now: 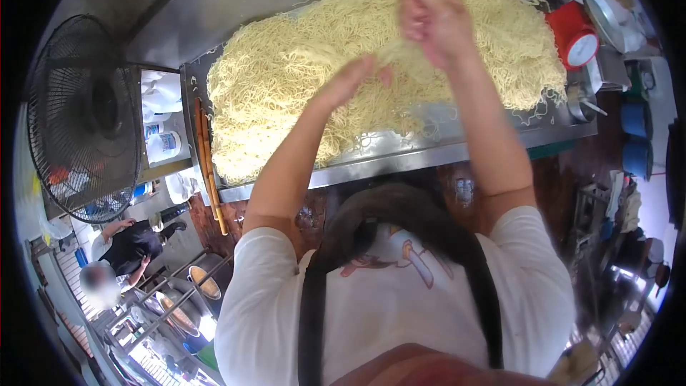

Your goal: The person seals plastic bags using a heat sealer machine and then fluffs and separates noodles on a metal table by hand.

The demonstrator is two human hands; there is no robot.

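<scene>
A thick spread of pale yellow noodles covers most of a metal worktop. My right hand is raised over the far part of the heap, its fingers closed on noodles, with a pale clump showing at the fingertips. Lower and to the left, my left hand is at the noodles, seen from its back. Motion blur and noodles obscure its fingers, so its grip cannot be made out. Blurred strands show between the two hands.
Long wooden sticks lie along the worktop's left end. A large fan stands farther left. At the right end are a red scale and a metal bowl. A person is at the lower left, near large pots.
</scene>
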